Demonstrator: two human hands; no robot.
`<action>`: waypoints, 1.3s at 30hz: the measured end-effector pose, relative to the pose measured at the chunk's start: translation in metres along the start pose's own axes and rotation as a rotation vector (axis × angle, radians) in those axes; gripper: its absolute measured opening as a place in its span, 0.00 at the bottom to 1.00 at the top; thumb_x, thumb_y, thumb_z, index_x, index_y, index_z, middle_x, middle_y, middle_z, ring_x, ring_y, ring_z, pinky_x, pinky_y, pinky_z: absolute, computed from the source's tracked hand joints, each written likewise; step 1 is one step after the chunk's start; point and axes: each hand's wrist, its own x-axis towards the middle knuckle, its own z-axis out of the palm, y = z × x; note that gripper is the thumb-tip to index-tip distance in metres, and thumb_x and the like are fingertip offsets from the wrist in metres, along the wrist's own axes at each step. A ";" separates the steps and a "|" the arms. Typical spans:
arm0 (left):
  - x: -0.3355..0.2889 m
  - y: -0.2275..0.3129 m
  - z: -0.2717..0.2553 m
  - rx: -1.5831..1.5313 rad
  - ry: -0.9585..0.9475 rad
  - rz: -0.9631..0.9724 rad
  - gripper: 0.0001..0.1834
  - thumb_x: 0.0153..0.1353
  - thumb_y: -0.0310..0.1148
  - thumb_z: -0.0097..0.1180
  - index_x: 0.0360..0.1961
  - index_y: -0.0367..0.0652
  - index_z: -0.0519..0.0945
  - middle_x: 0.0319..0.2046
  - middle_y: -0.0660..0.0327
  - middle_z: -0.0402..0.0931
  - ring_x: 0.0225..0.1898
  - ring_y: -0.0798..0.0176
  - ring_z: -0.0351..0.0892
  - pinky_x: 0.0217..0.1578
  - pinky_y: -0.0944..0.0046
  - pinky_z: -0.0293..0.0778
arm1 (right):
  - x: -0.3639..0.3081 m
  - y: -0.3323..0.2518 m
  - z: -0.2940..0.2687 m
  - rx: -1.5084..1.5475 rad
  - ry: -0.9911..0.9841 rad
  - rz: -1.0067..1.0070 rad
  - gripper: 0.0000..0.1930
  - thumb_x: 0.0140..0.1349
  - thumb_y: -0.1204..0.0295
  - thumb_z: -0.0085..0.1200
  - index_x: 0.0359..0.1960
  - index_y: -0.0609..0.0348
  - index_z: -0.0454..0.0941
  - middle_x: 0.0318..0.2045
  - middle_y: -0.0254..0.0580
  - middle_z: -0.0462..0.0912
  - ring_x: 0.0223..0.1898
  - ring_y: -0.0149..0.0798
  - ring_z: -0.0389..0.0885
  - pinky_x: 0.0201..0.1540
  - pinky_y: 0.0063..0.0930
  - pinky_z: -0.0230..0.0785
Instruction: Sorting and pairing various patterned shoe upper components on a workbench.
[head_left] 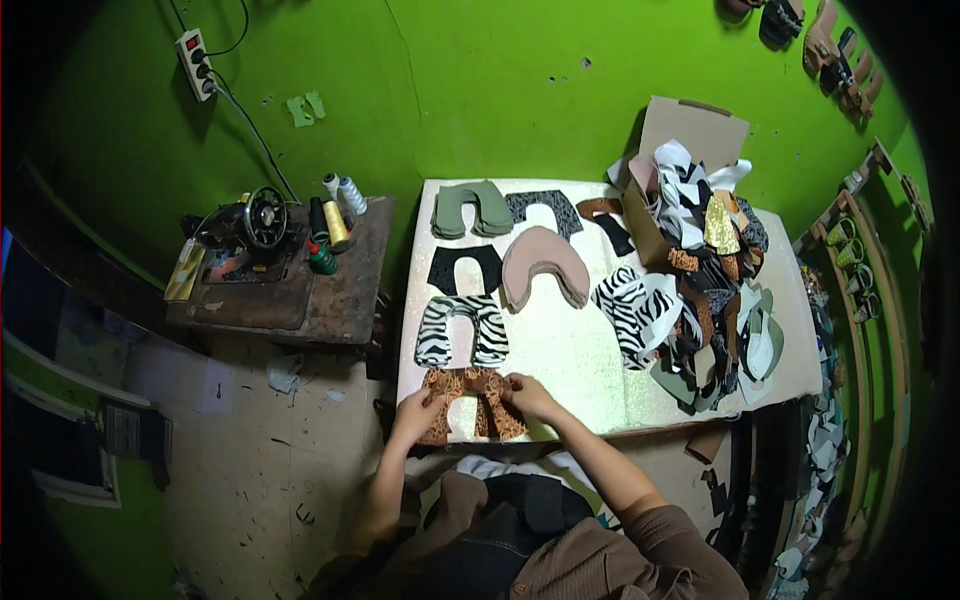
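At the table's near edge lie brown leopard-print U-shaped cut pieces [487,410], which look stacked. My left hand [421,411] pinches their left side, and my right hand [530,397] grips near their upper right. Just beyond are zebra-print U-shaped pieces [433,329]. Farther back come a black U-shaped piece [443,273], a stack of green ones [452,212] and a grey-black patterned one [560,205]. A thick stack of pinkish-beige curved pieces [540,256] sits right of the black one. My fingertips are partly hidden by the material.
The pale table [580,360] bears a heap of fabric scraps [705,320] on its right, beside an overfilled cardboard box [648,222]. To the left, a sewing machine [262,222] and thread spools [335,228] stand on a wooden table [340,300]. A rack with sandals [848,250] stands far right.
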 end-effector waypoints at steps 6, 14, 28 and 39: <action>-0.011 0.025 -0.001 0.390 0.197 -0.024 0.18 0.55 0.44 0.52 0.31 0.37 0.75 0.27 0.45 0.76 0.32 0.41 0.75 0.32 0.51 0.70 | -0.005 -0.013 0.018 -0.180 0.244 -0.024 0.15 0.52 0.70 0.54 0.41 0.63 0.74 0.29 0.50 0.80 0.31 0.41 0.78 0.37 0.29 0.69; -0.004 0.033 0.001 0.424 0.228 -0.012 0.15 0.56 0.41 0.51 0.29 0.37 0.74 0.26 0.46 0.75 0.31 0.42 0.75 0.31 0.51 0.70 | -0.007 -0.019 0.025 -0.288 0.399 -0.018 0.13 0.51 0.72 0.52 0.39 0.62 0.73 0.29 0.52 0.81 0.33 0.51 0.80 0.38 0.36 0.71; -0.001 0.039 0.016 0.778 0.181 0.600 0.26 0.48 0.34 0.58 0.50 0.38 0.69 0.48 0.54 0.67 0.51 0.52 0.64 0.50 0.56 0.60 | -0.012 -0.037 0.049 -0.889 0.452 -0.678 0.25 0.46 0.71 0.53 0.51 0.56 0.67 0.47 0.46 0.69 0.50 0.46 0.66 0.48 0.37 0.60; 0.008 0.016 0.027 0.921 0.340 0.611 0.16 0.54 0.29 0.46 0.45 0.43 0.73 0.45 0.58 0.70 0.47 0.58 0.68 0.46 0.59 0.62 | 0.001 -0.016 0.048 -1.247 0.479 -0.803 0.22 0.56 0.67 0.42 0.54 0.56 0.68 0.61 0.42 0.60 0.56 0.42 0.64 0.56 0.35 0.56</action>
